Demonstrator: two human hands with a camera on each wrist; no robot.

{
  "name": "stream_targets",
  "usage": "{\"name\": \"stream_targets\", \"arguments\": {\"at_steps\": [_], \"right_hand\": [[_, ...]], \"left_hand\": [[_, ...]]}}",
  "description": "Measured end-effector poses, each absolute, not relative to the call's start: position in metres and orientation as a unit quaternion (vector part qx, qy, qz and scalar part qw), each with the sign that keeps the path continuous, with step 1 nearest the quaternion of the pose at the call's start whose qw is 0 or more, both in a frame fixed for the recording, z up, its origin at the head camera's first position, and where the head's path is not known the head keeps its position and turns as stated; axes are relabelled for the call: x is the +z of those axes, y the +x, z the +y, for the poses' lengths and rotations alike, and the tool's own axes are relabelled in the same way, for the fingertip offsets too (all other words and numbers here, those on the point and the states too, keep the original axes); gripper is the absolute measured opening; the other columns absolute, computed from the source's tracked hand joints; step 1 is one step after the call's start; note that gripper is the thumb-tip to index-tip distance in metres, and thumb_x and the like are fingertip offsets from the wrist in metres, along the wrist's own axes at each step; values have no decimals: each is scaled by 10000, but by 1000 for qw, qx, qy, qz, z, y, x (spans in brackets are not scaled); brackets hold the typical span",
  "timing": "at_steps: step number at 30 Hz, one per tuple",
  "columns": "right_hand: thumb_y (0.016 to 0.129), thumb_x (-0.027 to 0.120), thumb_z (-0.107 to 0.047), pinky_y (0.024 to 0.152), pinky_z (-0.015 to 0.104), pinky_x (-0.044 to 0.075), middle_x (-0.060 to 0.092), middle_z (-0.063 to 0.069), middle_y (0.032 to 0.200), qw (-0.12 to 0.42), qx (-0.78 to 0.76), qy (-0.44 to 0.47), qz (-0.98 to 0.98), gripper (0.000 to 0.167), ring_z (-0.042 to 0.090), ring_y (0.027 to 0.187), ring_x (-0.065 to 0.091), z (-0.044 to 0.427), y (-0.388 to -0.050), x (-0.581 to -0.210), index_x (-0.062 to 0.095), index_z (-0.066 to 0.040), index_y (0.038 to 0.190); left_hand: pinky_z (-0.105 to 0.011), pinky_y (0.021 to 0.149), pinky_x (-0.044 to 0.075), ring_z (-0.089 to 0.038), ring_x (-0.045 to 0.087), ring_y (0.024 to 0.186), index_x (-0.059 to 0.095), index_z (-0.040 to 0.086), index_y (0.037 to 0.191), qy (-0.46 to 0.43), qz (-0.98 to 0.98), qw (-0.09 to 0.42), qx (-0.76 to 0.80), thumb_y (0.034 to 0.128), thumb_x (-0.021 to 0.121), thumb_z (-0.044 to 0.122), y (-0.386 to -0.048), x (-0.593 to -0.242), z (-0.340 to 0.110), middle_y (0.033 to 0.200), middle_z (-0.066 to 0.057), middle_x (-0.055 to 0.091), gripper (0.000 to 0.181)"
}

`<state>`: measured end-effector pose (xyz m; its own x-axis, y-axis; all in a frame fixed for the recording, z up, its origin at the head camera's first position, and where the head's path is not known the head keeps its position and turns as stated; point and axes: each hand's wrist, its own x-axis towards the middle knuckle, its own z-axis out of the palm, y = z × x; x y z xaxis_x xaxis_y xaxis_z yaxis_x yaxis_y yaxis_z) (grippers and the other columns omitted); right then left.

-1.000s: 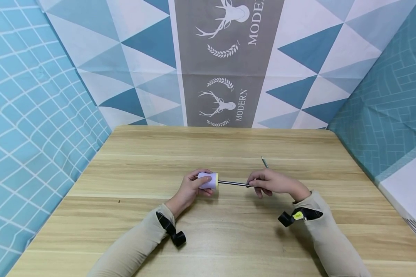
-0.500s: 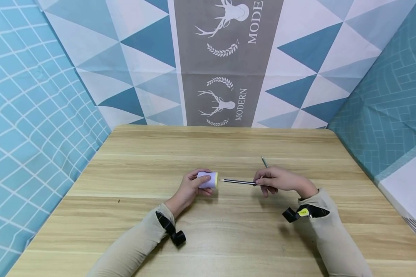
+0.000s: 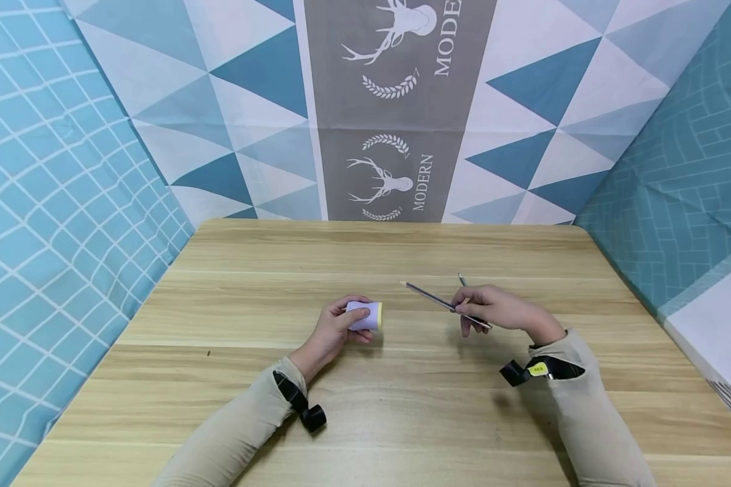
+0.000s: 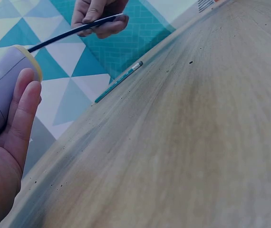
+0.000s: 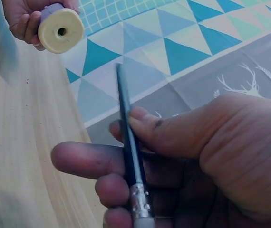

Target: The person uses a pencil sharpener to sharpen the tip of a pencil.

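Observation:
My left hand grips a lilac pencil sharpener above the table, fingers on one side and thumb on the other. Its cream end faces right, and the right wrist view shows a round hole in that cream face. To the right, my right hand pinches a dark striped pencil between thumb and fingers. The pencil is apart from the sharpener, its pale pointed tip angled up and left. In the right wrist view, its metal ferrule and white eraser are near my palm.
A teal pencil lies on the wooden table beyond my right hand, partly hidden by it in the head view. Patterned cloth hangs behind the table and at its sides. A white surface stands at the right edge.
My right hand has drawn the pencil out of the sharpener's hole and moved right. The pencil's tip has since swung upward, away from the hole. My left hand has stayed in place.

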<state>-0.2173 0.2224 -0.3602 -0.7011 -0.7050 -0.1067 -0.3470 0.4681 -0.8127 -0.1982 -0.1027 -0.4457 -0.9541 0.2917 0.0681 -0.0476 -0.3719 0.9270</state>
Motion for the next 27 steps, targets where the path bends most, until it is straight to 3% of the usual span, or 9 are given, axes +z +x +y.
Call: {"name": "stream_targets", "arguments": {"at_steps": [12, 19, 27], "right_hand": [[1068, 394, -50, 638, 418, 634, 699, 251, 936, 188, -506, -216, 814, 213, 339, 778, 701, 241, -226, -360, 429, 124, 1184], [1064, 415, -67, 649, 392, 640, 681, 298, 967, 159, -535, -178, 811, 224, 320, 798, 707, 258, -234, -365, 420, 130, 1172], [1058, 453, -96, 612, 337, 636, 711, 204, 916, 115, -559, -126, 812, 315, 235, 767, 722, 278, -245, -381, 405, 171, 1217]], "left_hand": [[-304, 531, 620, -190, 677, 561, 723, 198, 987, 110, 550, 106, 821, 903, 596, 4, -197, -446, -103, 874, -153, 597, 246], [-302, 537, 621, -191, 676, 564, 725, 179, 995, 107, 552, 107, 820, 905, 604, 6, -199, -446, -103, 889, -159, 592, 230], [-302, 544, 624, -182, 677, 563, 733, 217, 970, 107, 554, 107, 819, 920, 578, -19, -200, -448, -103, 894, -162, 588, 287]]}}
